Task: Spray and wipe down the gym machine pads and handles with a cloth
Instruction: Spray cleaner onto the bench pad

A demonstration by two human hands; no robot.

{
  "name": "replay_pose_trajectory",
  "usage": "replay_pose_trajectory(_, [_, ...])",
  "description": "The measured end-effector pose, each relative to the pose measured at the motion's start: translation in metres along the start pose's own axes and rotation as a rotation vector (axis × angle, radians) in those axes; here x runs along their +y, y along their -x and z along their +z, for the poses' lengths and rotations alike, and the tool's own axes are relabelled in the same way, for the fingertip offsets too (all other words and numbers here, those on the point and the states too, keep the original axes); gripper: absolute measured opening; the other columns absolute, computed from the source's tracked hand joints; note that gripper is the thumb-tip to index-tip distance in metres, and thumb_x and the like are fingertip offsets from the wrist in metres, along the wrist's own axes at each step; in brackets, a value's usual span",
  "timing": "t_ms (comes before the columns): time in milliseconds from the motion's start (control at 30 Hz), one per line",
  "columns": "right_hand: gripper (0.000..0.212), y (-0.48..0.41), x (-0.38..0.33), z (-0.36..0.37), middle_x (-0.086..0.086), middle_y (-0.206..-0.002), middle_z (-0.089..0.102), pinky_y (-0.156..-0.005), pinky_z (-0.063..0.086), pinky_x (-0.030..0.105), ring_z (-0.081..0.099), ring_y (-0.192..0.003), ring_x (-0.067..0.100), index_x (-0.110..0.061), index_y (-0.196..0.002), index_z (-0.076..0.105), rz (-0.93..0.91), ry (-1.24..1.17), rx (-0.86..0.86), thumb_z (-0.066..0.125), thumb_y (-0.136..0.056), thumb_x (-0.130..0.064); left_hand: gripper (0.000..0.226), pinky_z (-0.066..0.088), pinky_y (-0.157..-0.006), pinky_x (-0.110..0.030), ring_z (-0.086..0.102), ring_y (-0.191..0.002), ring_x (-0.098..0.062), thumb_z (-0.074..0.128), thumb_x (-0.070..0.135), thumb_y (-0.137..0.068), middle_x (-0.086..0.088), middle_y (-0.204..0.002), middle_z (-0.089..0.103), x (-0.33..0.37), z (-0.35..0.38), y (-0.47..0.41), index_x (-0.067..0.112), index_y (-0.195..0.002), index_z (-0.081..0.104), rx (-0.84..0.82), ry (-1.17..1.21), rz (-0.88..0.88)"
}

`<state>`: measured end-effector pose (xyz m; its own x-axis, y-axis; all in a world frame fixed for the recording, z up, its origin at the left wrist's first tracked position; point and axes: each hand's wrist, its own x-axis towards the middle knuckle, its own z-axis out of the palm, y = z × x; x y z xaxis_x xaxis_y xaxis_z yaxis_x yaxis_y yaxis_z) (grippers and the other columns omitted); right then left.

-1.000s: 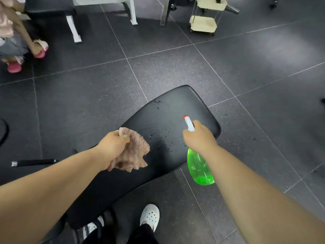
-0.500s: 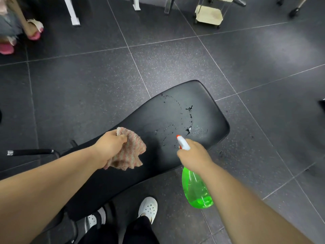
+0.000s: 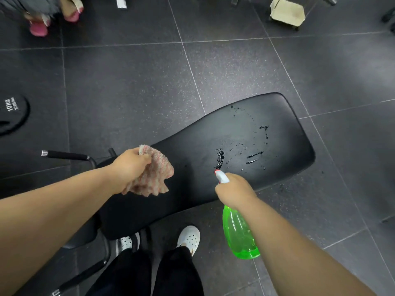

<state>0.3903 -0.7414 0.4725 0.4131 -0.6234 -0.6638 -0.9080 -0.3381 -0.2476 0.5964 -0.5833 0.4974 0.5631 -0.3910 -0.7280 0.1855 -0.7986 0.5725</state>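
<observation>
A long black bench pad (image 3: 284,150) runs from lower left to upper right, with wet spray droplets and streaks on its far half. My left hand (image 3: 130,167) grips a bunched pink-and-white cloth (image 3: 155,176) just above the pad's middle. My right hand (image 3: 235,191) grips the neck of a green translucent spray bottle (image 3: 239,236). Its white nozzle with a red tip points at the wet patch, and the bottle body hangs off the pad's near edge.
A black handle bar (image 3: 64,155) with a chrome end sticks out left of the bench. A 10 kg weight plate (image 3: 12,116) lies on the dark tiled floor at far left. Another person's pink sandals (image 3: 38,28) are at top left, a cream cart (image 3: 288,11) at top right.
More liquid has landed on the pad, with new streaks and a splash near the nozzle. My right hand with the bottle has drawn back toward me. The cloth hand has stayed in place.
</observation>
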Motion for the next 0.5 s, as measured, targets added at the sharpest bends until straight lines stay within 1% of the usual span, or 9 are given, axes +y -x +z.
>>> replay_pose_trajectory(33, [0.018,-0.001,-0.007,0.003,-0.004,-0.084,0.050,-0.057,0.030,0.032,0.048,-0.083,0.027,-0.023,-0.093,0.051,-0.028,0.017,0.018,0.040,-0.080,-0.016,0.020,0.051,-0.078,-0.033,0.067,-0.086,-0.019,0.046,0.021,-0.100,0.001,-0.094,0.070,-0.006,-0.005,0.000,0.025,-0.110,0.064,-0.002,0.015,-0.005])
replay_pose_trajectory(67, [0.015,-0.002,-0.014,0.006,-0.005,-0.083,0.049,-0.057,0.030,0.032,0.048,-0.082,0.027,-0.023,-0.090,0.049,-0.048,0.021,0.033,0.040,-0.080,-0.017,0.020,0.052,-0.083,-0.034,0.068,-0.087,-0.020,0.047,0.021,-0.100,0.001,-0.094,0.070,-0.012,-0.009,-0.001,0.025,-0.108,0.064,-0.004,0.028,-0.011])
replay_pose_trajectory(133, [0.023,-0.003,-0.027,0.011,-0.003,-0.091,0.054,-0.063,0.035,0.033,0.049,-0.085,0.026,-0.024,-0.098,0.053,-0.055,0.027,0.031,0.040,-0.080,-0.018,0.019,0.052,-0.086,-0.035,0.067,-0.088,-0.020,0.047,0.020,-0.101,0.001,-0.093,0.070,-0.024,-0.017,-0.002,0.027,-0.100,0.065,-0.004,0.054,-0.019])
replay_pose_trajectory(200, [0.028,-0.005,-0.038,0.020,0.001,-0.095,0.056,-0.059,0.033,0.032,0.048,-0.082,0.026,-0.023,-0.099,0.054,-0.040,0.072,-0.019,0.038,-0.077,-0.018,0.022,0.050,-0.076,-0.031,0.066,-0.084,-0.017,0.046,0.019,-0.102,0.003,-0.090,0.069,-0.035,-0.028,-0.001,0.029,-0.091,0.063,0.011,0.065,-0.028])
replay_pose_trajectory(233, [0.027,-0.005,-0.046,0.027,0.002,-0.094,0.054,-0.056,0.030,0.031,0.047,-0.079,0.026,-0.023,-0.097,0.053,-0.031,0.098,-0.050,0.037,-0.075,-0.018,0.023,0.051,-0.076,-0.032,0.066,-0.084,-0.018,0.046,0.019,-0.102,0.003,-0.090,0.069,-0.043,-0.037,-0.001,0.028,-0.089,0.063,0.016,0.077,-0.036])
replay_pose_trajectory(300, [0.029,-0.002,-0.051,0.036,0.002,-0.090,0.052,-0.054,0.029,0.029,0.048,-0.078,0.027,-0.021,-0.096,0.053,0.000,0.121,-0.091,0.036,-0.073,-0.019,0.023,0.053,-0.087,-0.038,0.068,-0.089,-0.022,0.046,0.018,-0.101,-0.001,-0.094,0.071,-0.052,-0.047,-0.002,0.027,-0.091,0.065,0.003,0.094,-0.045])
replay_pose_trajectory(367, [0.032,-0.001,-0.054,0.048,0.002,-0.091,0.053,-0.056,0.031,0.028,0.050,-0.080,0.028,-0.020,-0.099,0.055,0.019,0.151,-0.131,0.037,-0.072,-0.021,0.022,0.053,-0.092,-0.042,0.069,-0.091,-0.024,0.047,0.019,-0.099,-0.002,-0.096,0.072,-0.061,-0.059,-0.002,0.027,-0.095,0.066,0.007,0.115,-0.057])
replay_pose_trajectory(433, [0.033,0.001,-0.061,0.056,0.003,-0.097,0.055,-0.059,0.035,0.027,0.050,-0.083,0.028,-0.021,-0.104,0.055,0.023,0.184,-0.182,0.038,-0.077,-0.021,0.021,0.054,-0.089,-0.040,0.070,-0.090,-0.024,0.048,0.019,-0.099,-0.002,-0.095,0.073,-0.073,-0.069,-0.004,0.027,-0.095,0.067,0.029,0.135,-0.077])
replay_pose_trajectory(500, [0.039,0.001,-0.071,0.061,0.001,-0.106,0.056,-0.069,0.039,0.029,0.051,-0.088,0.026,-0.026,-0.118,0.057,0.009,0.174,-0.209,0.039,-0.084,-0.020,0.021,0.053,-0.081,-0.035,0.069,-0.086,-0.023,0.048,0.017,-0.099,-0.002,-0.090,0.072,-0.083,-0.075,-0.005,0.025,-0.091,0.066,0.043,0.153,-0.091])
